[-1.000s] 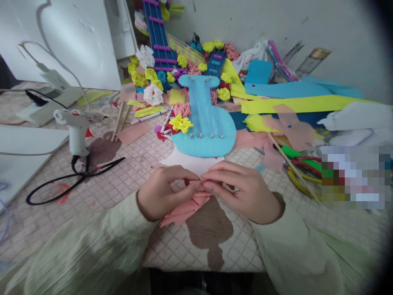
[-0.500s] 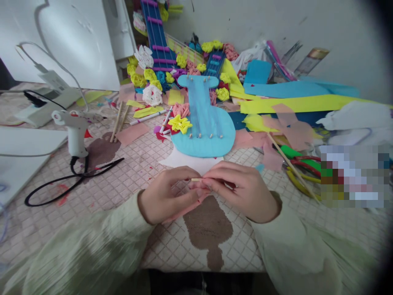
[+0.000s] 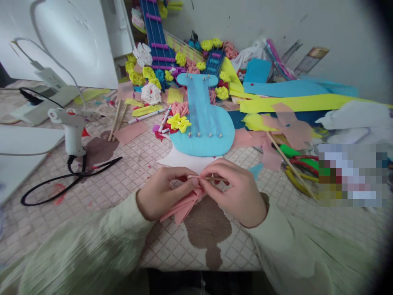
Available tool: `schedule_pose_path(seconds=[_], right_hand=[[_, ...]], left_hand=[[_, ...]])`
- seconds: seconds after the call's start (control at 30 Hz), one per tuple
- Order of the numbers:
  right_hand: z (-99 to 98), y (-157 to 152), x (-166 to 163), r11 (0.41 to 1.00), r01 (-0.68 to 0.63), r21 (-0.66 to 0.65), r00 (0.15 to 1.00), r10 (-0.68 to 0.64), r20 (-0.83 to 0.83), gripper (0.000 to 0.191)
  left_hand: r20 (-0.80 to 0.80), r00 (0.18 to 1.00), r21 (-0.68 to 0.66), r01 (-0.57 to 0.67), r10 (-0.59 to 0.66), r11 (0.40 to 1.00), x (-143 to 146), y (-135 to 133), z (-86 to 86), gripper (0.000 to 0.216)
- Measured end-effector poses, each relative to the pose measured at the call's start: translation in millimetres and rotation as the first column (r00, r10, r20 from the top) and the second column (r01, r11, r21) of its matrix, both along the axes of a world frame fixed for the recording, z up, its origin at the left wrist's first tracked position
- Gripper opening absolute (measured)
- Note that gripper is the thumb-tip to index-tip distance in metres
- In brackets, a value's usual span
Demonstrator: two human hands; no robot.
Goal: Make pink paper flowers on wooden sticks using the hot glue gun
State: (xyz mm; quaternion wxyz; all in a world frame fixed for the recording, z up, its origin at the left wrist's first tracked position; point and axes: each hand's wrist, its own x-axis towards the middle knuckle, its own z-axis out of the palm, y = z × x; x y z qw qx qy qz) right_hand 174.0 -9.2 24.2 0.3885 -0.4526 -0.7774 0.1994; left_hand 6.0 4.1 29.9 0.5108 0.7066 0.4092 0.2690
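Note:
Close together above the front of the table, my two hands work on one piece of salmon-pink crepe paper [image 3: 184, 207] and a thin wooden stick [image 3: 215, 178]. My left hand [image 3: 166, 192] pinches the paper, whose folds hang below its thumb. In my right hand [image 3: 235, 190] the stick is held between thumb and fingers, one end pointing left at the paper. Fingers partly hide where paper and stick meet. Just beyond lies a light-blue guitar-shaped cutout [image 3: 202, 145] with strings and small pegs, a yellow paper flower [image 3: 179, 123] at its left edge.
On the left stand a white glue gun [image 3: 73, 133] with a looping black cord and a power strip [image 3: 46, 104]. Paper flowers [image 3: 152, 94] and a dark-blue paper guitar [image 3: 159, 45] pile up at the back. Yellow-handled scissors [image 3: 294, 180] and another stick [image 3: 291, 166] lie right.
More of the pink paper shows below my left hand, its folds spread out. A longer length of the stick is visible by my right hand, which has turned and shifted slightly left.

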Motion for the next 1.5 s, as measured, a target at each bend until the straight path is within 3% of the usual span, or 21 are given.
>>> schedule_pose_path(seconds=[0.17,0.4,0.8,1.2,1.5], right_hand=[[-0.9,2,0,0.998,-0.057,-0.038,0.998,0.057,-0.006,0.006],[-0.7,4,4,0.998,-0.062,-0.026,0.997,0.063,0.055,0.014],[0.6,3,5,0.997,-0.024,-0.076,0.999,0.021,-0.035,0.012],[-1.1,0,2,0.976,0.038,-0.213,0.996,-0.054,-0.073,0.004],[2.5,1,6,0.961,-0.058,-0.269,0.994,0.030,-0.104,0.010]], left_hand=[[-0.021,0.999,-0.046,-0.029,0.028,0.999,-1,1,1.4,0.023],[-0.053,0.998,0.117,-0.017,0.023,0.993,-2,1,0.5,0.019],[0.014,0.998,-0.086,-0.067,0.068,0.994,2,-2,-3.2,0.018],[0.036,0.997,0.040,-0.069,0.068,0.997,3,-1,-7.3,0.017],[0.006,0.990,0.048,-0.142,0.142,0.989,4,-2,-9.6,0.021]])
